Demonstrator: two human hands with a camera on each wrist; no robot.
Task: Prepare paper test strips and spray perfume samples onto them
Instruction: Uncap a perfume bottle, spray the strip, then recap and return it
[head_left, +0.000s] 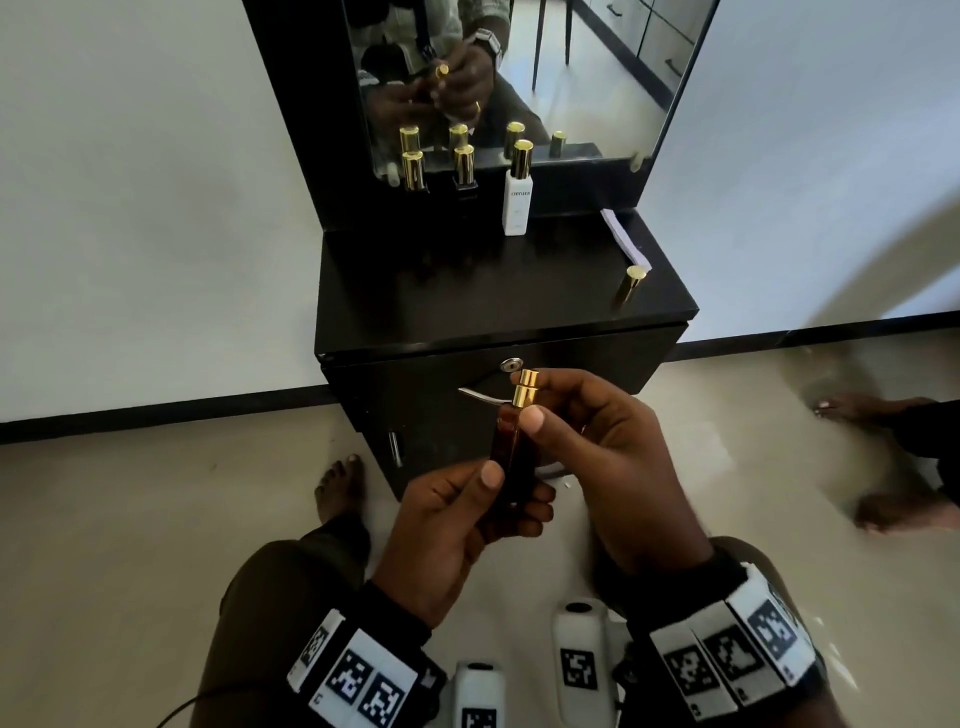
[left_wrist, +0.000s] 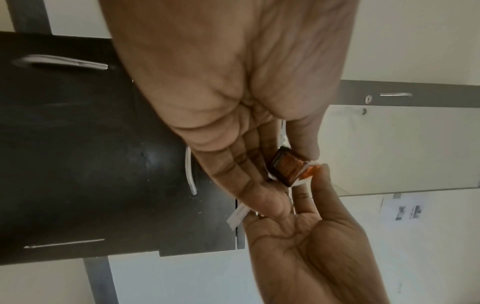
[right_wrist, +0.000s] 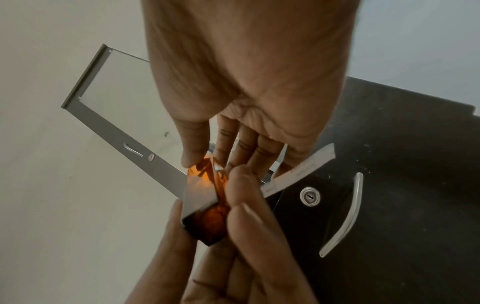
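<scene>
An amber perfume bottle with a bare gold spray nozzle is held upright in front of the cabinet. My left hand grips its lower body, thumb on the front face. My right hand pinches its upper part just under the nozzle, thumb towards me. The right wrist view shows the bottle between both hands and a white paper strip sticking out behind my right fingers. I cannot tell which hand holds the strip. Its gold cap stands on the cabinet top.
Against the mirror stand a white bottle and two dark gold-capped bottles. More paper strips lie at the top's right edge. The cabinet front has a lock and handle. Bare feet rest on the floor.
</scene>
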